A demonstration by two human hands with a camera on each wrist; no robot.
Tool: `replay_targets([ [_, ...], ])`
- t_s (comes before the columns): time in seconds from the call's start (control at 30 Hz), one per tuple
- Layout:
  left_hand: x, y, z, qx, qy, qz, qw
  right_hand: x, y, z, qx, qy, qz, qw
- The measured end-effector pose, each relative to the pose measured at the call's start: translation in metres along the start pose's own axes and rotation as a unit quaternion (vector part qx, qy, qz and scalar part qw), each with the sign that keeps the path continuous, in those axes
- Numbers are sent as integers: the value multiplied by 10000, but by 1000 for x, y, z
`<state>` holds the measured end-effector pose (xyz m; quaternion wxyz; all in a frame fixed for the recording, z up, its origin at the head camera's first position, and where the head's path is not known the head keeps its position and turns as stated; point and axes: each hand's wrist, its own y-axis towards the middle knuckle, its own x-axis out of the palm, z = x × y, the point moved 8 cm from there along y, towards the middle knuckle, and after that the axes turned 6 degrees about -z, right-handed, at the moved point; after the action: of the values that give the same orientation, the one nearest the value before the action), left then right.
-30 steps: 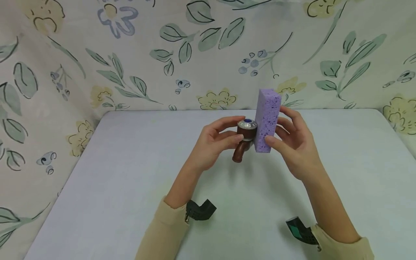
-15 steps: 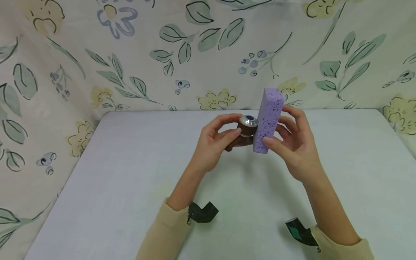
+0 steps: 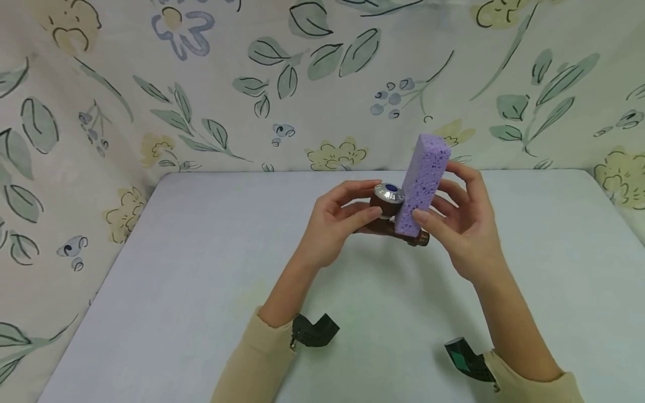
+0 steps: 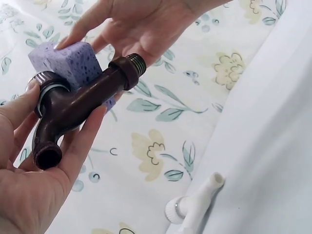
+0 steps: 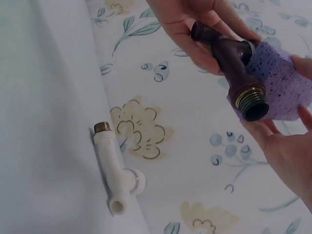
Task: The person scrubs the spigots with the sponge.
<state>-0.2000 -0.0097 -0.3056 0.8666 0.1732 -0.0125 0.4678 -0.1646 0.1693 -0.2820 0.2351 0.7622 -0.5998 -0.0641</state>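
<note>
A dark brown tap (image 3: 387, 209) with a silver cap and blue centre is held up above the table by my left hand (image 3: 330, 229), thumb and fingers about its knob. In the left wrist view, the tap's body (image 4: 80, 106) runs sideways, with its spout opening below and a threaded end toward the upper right. My right hand (image 3: 468, 235) pinches a purple sponge (image 3: 425, 173) between thumb and fingers. Its broad face touches the tap's knob, and the sponge leans to the right at the top. In the right wrist view, the brass-coloured thread (image 5: 251, 100) shows.
A white tap (image 5: 111, 161) lies at the border of the white surface in both wrist views; I cannot find it in the head view. Floral cloth (image 3: 322, 84) rises behind the white table (image 3: 151, 291).
The brown tap has turned, so its spout has swung out of sight and its threaded end now shows beneath the sponge. The sponge has shifted right and tilted further.
</note>
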Motion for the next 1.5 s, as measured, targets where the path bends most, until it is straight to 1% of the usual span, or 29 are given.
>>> replay_targets([
  [0.13, -2, 0, 0, 73, -61, -14, 10000, 2, -1, 2, 93, -40, -31, 9999],
  [0.2, -2, 0, 0, 92, -111, -76, 9999, 2, -1, 2, 104, -86, 31, 9999],
  [0.3, 1, 0, 0, 92, -171, -197, 9996, 0, 0, 1, -10, -21, 65, 10000],
  [0.4, 2, 1, -1, 69, -74, -211, 9997, 0, 0, 1, -84, 54, 38, 9999],
  [0.53, -2, 0, 0, 120, 350, 20, 9993, 3, -1, 2, -7, 48, -16, 10000],
  [0.67, -5, 0, 1, 217, 688, 287, 9970, 4, -1, 3, 64, -6, 55, 10000],
  [0.87, -2, 0, 3, 489, 991, 507, 9926, 3, -2, 4, 130, -4, 381, 9992],
  [1.03, -5, -2, 5, 597, 948, 699, 9912, 8, -1, 6, 92, 51, 323, 9994],
  [1.13, -6, -3, 5, 507, 898, 688, 9923, 7, 0, 8, 64, 107, 299, 9995],
  [1.33, -5, -1, 1, 174, 895, 383, 9951, 1, 1, 15, 60, 303, 383, 9988],
  [1.4, -6, 0, -1, 120, 902, 407, 9950, 2, 0, 16, 54, 350, 295, 9989],
  [1.5, -9, 0, -3, 97, 788, 592, 9951, 7, 0, 17, 50, 390, 135, 9991],
])
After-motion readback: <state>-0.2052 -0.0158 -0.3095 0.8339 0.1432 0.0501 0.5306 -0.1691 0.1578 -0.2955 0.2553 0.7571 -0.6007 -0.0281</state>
